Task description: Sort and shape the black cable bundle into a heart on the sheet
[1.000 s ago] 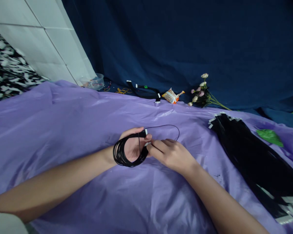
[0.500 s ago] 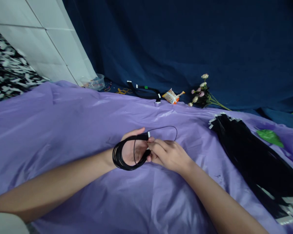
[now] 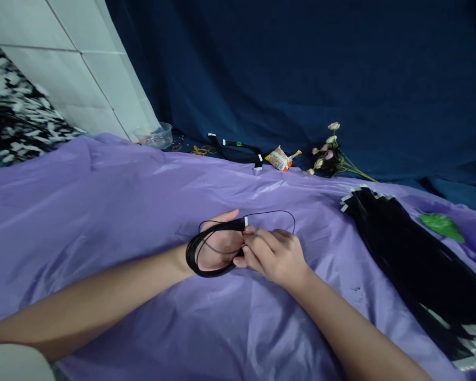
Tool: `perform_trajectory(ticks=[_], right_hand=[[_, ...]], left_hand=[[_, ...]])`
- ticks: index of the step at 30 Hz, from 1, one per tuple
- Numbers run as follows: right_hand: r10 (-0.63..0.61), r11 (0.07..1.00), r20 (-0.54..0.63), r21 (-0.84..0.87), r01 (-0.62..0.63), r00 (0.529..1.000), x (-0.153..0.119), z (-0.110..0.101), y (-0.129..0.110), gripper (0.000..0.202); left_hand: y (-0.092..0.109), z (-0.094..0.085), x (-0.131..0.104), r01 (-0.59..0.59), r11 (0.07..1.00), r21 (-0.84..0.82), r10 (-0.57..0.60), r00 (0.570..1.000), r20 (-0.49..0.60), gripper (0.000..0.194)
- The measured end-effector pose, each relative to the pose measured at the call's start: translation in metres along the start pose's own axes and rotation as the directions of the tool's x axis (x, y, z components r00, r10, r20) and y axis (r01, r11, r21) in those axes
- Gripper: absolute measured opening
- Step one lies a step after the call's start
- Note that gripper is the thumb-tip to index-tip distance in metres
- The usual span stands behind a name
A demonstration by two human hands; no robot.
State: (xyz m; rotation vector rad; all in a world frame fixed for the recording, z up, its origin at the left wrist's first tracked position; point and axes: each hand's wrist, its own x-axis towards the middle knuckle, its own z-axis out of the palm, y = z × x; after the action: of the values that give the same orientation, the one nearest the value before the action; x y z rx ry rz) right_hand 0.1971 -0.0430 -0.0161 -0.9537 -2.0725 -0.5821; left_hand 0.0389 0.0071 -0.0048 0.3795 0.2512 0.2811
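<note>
A black cable [image 3: 191, 258] is bent into a loop of several thin strands over my left hand [image 3: 222, 253]. My left palm is turned up behind the loop, with the thumb stretched along its top side; the other fingers are mostly hidden. A small white connector [image 3: 246, 221] tips the cable's upper end. My right hand [image 3: 280, 256] is closed at the right side of the loop, its fingertips pinching the cable just below the connector. One loose thin strand [image 3: 275, 211] arcs out above my right hand, and others cross the loop's opening.
Purple cloth [image 3: 135, 211] covers the surface. A stack of black cables [image 3: 412, 259] with white ends lies right, beside a green leaf [image 3: 442, 226]. Along the back are a clear tub [image 3: 161, 136], more cables [image 3: 238, 154], a snack packet [image 3: 280, 159] and artificial flowers [image 3: 327, 153].
A thin strand now curves across the loop's opening and above its upper left. The right fingers have shifted slightly at the cable. Both hands appear slightly further right as the view shifts.
</note>
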Motion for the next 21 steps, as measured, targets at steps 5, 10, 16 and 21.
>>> perform_trajectory(ticks=[5,10,16,21], right_hand=[[0.412,0.892,0.033,0.188,-0.411,0.91,0.0,-0.001,-0.01,0.014],[0.832,0.33,0.192,0.582,-0.743,0.52,0.002,-0.007,-0.003,0.018],[0.745,-0.341,0.572,0.768,-0.542,0.342,0.009,-0.016,0.015,0.034],[0.699,-0.306,0.589,0.759,-0.575,0.405,0.007,-0.018,0.022,0.054]], left_hand=[[-0.001,-0.011,0.002,-0.09,0.994,0.059,0.09,0.996,-0.005,0.041],[0.0,-0.013,0.001,-0.084,0.99,0.117,0.091,0.994,-0.06,0.034],[0.004,-0.01,-0.001,-0.091,0.992,0.09,0.094,0.995,-0.033,0.024],[0.006,-0.012,-0.001,-0.092,0.991,0.098,0.093,0.996,-0.001,0.024]])
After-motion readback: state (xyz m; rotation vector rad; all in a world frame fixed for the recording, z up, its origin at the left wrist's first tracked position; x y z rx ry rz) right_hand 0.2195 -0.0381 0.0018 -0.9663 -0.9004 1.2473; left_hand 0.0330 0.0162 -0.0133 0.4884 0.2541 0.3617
